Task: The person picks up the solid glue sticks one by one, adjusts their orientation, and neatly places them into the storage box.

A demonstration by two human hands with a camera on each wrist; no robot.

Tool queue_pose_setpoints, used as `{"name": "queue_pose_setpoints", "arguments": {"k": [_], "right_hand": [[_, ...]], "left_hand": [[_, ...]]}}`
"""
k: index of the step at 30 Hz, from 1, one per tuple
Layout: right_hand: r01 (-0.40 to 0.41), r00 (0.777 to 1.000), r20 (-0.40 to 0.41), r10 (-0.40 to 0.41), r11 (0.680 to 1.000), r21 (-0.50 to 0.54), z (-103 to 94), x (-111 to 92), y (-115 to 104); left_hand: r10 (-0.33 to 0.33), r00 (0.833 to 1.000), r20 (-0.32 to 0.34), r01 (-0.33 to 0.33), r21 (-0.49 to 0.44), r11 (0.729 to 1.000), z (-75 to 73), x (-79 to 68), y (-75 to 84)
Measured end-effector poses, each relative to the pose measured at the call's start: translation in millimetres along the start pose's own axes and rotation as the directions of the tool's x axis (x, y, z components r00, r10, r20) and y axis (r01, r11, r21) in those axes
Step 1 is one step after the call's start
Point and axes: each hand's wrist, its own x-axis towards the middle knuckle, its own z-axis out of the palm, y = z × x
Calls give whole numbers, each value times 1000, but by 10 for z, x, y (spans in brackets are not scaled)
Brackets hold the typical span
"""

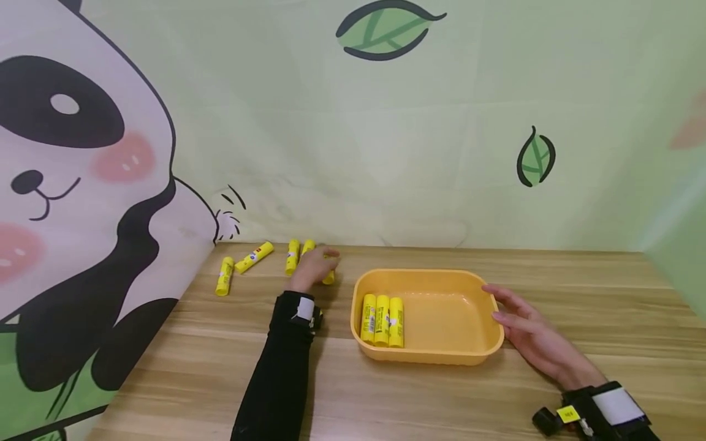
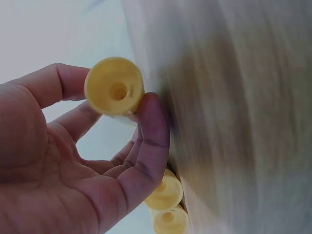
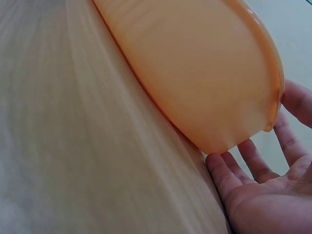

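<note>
My left hand (image 1: 315,268) is at the back of the table, pinching a yellow glue stick (image 2: 114,87) between thumb and fingers. In the left wrist view its round hollow end faces the camera. Two more glue sticks (image 2: 165,192) lie below the hand there. My right hand (image 1: 529,334) is at the right end of an orange plastic tray (image 1: 427,357), its fingertips touching the rim and outer wall. In the right wrist view the fingers are spread along the tray's end wall (image 3: 204,73). Three glue sticks (image 1: 382,321) lie side by side at the tray's left end.
Further left on the wooden table (image 1: 182,361) lie two separate glue sticks, one upright in view (image 1: 224,276) and one slanted (image 1: 254,257). A pale green printed cloth (image 1: 408,153) stands behind the table, with a large panda picture on the left.
</note>
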Motion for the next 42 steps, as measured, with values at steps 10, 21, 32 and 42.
{"name": "queue_pose_setpoints", "arguments": {"k": [10, 21, 32, 42], "right_hand": [[-8, 1000, -10, 8, 1000, -14, 2, 8, -4], [-3, 1000, 11, 3, 1000, -10, -7, 5, -13], [3, 1000, 16, -3, 1000, 1, -11, 12, 3], [-2, 1000, 17, 2, 1000, -2, -11, 11, -1]], "left_hand": [[3, 995, 99, 4, -75, 997, -82, -3, 1], [-2, 977, 212, 20, -84, 996, -162, -41, 27], [-7, 966, 257, 62, -206, 977, -251, -130, 143], [155, 953, 261, -30, -429, 903, -359, -203, 307]]}}
